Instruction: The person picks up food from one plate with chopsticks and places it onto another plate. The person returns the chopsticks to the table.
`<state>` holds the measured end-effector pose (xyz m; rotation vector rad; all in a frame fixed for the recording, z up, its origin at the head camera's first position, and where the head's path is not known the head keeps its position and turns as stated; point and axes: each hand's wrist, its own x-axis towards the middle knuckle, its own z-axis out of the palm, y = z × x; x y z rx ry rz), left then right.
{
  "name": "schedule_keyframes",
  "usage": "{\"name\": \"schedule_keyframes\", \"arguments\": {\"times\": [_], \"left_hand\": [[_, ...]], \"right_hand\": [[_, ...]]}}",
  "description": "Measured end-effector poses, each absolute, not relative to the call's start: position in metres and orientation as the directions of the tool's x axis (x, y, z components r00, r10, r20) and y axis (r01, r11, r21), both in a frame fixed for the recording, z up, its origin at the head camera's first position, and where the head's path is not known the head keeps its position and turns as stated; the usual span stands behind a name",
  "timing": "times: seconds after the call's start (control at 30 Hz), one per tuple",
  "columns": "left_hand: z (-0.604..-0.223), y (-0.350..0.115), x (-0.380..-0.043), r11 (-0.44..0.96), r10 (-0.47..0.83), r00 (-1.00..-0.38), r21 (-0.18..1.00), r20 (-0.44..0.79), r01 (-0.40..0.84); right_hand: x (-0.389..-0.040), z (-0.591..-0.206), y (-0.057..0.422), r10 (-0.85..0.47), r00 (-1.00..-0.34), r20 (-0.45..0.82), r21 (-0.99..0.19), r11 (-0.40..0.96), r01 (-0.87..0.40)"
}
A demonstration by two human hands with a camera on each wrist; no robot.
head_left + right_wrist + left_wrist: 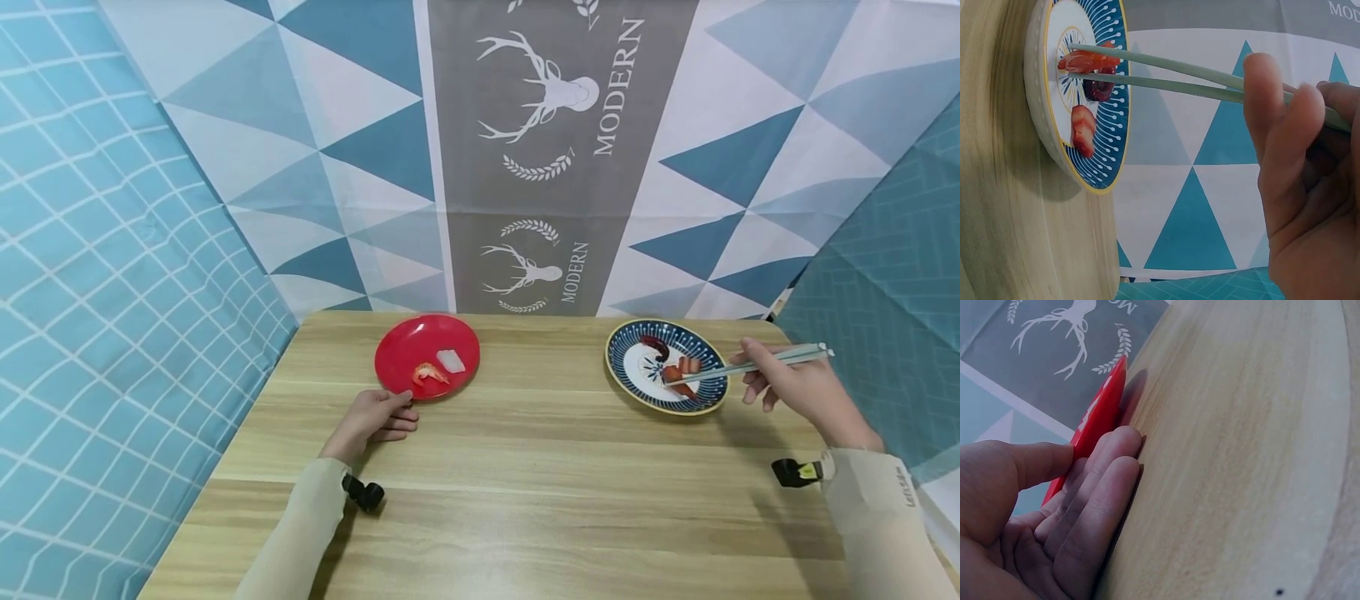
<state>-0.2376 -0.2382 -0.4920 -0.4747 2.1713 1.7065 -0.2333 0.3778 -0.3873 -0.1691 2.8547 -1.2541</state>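
Note:
My left hand [375, 419] pinches the near rim of a red plate [401, 346], thumb on top and fingers underneath. On that plate lie an orange shrimp [430, 374] and a whitish block [451, 361]. My right hand [798, 385] holds a pair of pale green chopsticks [1179, 87]. Their tips reach into a blue-and-white patterned plate [637, 379] and meet an orange-red piece of food [1088, 61]; whether they grip it, I cannot tell. Beside it on this plate are a dark red curved piece [656, 347] and a reddish sausage-like piece [1083, 130].
Both plates stand near the back of a wooden table [525, 467], the red one left and the patterned one right. Behind the table hangs a cloth [517, 167] with triangles and deer heads. A blue checked cloth [97, 292] hangs at the left.

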Motion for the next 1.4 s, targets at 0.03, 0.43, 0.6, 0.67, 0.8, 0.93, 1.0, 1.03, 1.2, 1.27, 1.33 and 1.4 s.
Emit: {"name": "schedule_keyframes", "arguments": {"times": [0.03,0.43,0.6,0.67,0.8,0.93,1.0,1.03,1.2,1.27,1.33,1.4], "left_hand": [[-0.4917,-0.2385,-0.2375,0.224,-0.051,-0.888,0.861,-0.458,-0.457],[-0.4915,-0.2387,-0.2365,0.217,-0.043,-0.887,0.863,-0.459,-0.457],[-0.491,-0.2379,-0.2367,0.223,-0.048,-0.888,0.862,-0.457,-0.455],[-0.4906,-0.2376,-0.2371,0.226,-0.047,-0.889,0.862,-0.456,-0.454],[-0.4902,-0.2372,-0.2375,0.228,-0.051,-0.888,0.86,-0.457,-0.456],[-0.49,-0.2372,-0.2369,0.233,-0.055,-0.884,0.855,-0.464,-0.463],[-0.4901,-0.2372,-0.2366,0.235,-0.057,-0.884,0.854,-0.465,-0.464],[-0.4903,-0.2373,-0.2366,0.236,-0.056,-0.884,0.854,-0.464,-0.463],[-0.491,-0.2374,-0.2367,0.235,-0.051,-0.887,0.857,-0.46,-0.458],[-0.4912,-0.2374,-0.2368,0.236,-0.051,-0.888,0.858,-0.457,-0.456],[-0.4914,-0.2372,-0.237,0.236,-0.054,-0.888,0.858,-0.456,-0.455],[-0.4914,-0.2371,-0.2371,0.238,-0.056,-0.888,0.858,-0.456,-0.456]], "right_hand": [[-0.2333,-0.3868,0.3779,-0.107,-0.994,0.028,-0.738,0.669,-0.093],[-0.2302,-0.3833,0.3767,-0.091,-0.996,-0.009,-0.775,0.629,-0.051],[-0.2277,-0.3825,0.3736,-0.079,-0.996,-0.03,-0.777,0.629,-0.026],[-0.2279,-0.3828,0.3727,-0.088,-0.996,-0.012,-0.787,0.615,-0.045],[-0.2288,-0.3838,0.3714,-0.103,-0.994,0.04,-0.81,0.579,-0.093],[-0.2288,-0.3852,0.3715,-0.089,-0.995,0.055,-0.825,0.557,-0.095],[-0.2283,-0.3856,0.3721,-0.087,-0.995,0.055,-0.829,0.551,-0.094],[-0.2281,-0.3857,0.3724,-0.081,-0.995,0.053,-0.833,0.546,-0.089],[-0.2265,-0.383,0.3749,-0.085,-0.995,0.058,-0.841,0.532,-0.095],[-0.2258,-0.381,0.3763,-0.084,-0.995,0.055,-0.841,0.533,-0.092],[-0.2255,-0.3791,0.3775,-0.085,-0.995,0.056,-0.839,0.537,-0.093],[-0.2253,-0.3774,0.3784,-0.084,-0.995,0.052,-0.835,0.543,-0.09]]}}
